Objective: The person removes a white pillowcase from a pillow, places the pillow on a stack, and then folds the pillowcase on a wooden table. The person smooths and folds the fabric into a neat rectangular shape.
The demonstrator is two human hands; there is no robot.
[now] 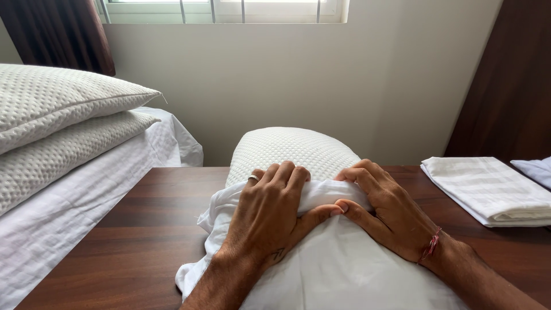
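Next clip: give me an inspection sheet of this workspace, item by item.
Surface: dark wooden table.
Job's things: textured white pillow, partly inside a white pillowcase.
Clutter: folded white linen on the table at right.
Grips: left hand and right hand both clutch the bunched pillowcase edge.
Cables: nothing seen.
Surroundings: two stacked pillows on a bed at left, window, dark curtains.

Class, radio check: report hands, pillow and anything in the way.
Left hand and right hand grip bunched white pillowcase. Textured pillow partly covered. Nothing blocking; folded linen lies aside.
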